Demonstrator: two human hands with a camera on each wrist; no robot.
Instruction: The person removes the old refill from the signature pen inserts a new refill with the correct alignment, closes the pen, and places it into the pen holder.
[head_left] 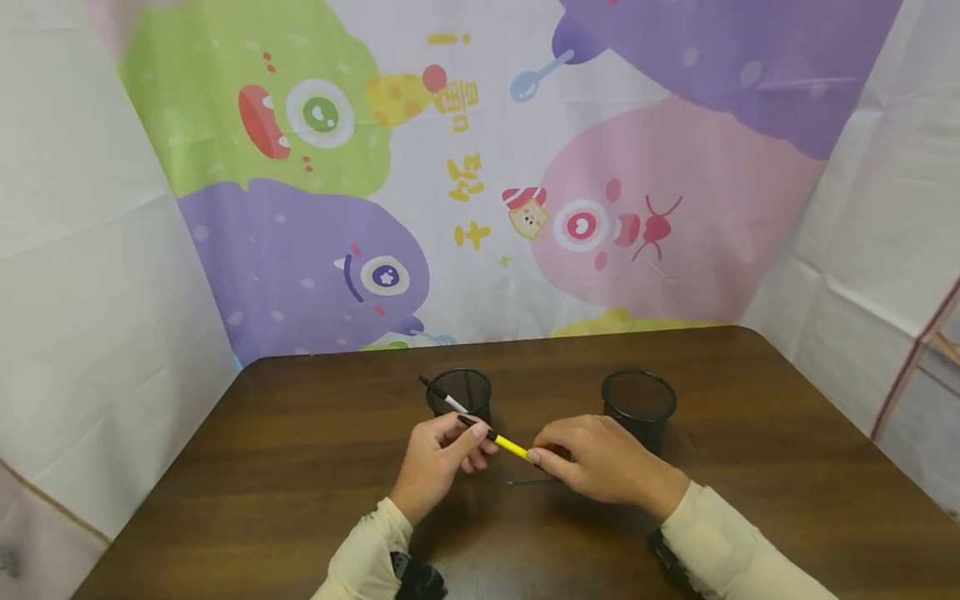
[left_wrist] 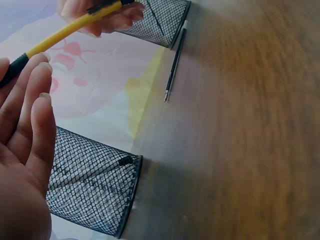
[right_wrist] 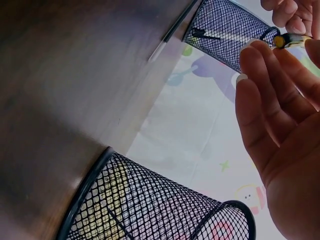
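A yellow pen [head_left: 512, 447] with black ends is held between both hands above the table. My left hand [head_left: 438, 458] pinches its black end between thumb and fingers. My right hand [head_left: 607, 462] pinches the other end, where the fingers hide the tip. On the table below lies a thin dark pen refill [left_wrist: 176, 62], partly hidden by my right hand in the head view. Behind my left hand stands a black mesh pen cup [right_wrist: 225, 30], with a black-and-white pen [head_left: 442, 393] leaning in it. A second mesh cup [head_left: 640, 400] stands behind my right hand.
The brown wooden table [head_left: 300, 467] reaches back to a cartoon-printed cloth [head_left: 495, 167]. White cloth walls [head_left: 75, 250] close off both sides. A dark line shows through the right cup's mesh; I cannot tell what it is.
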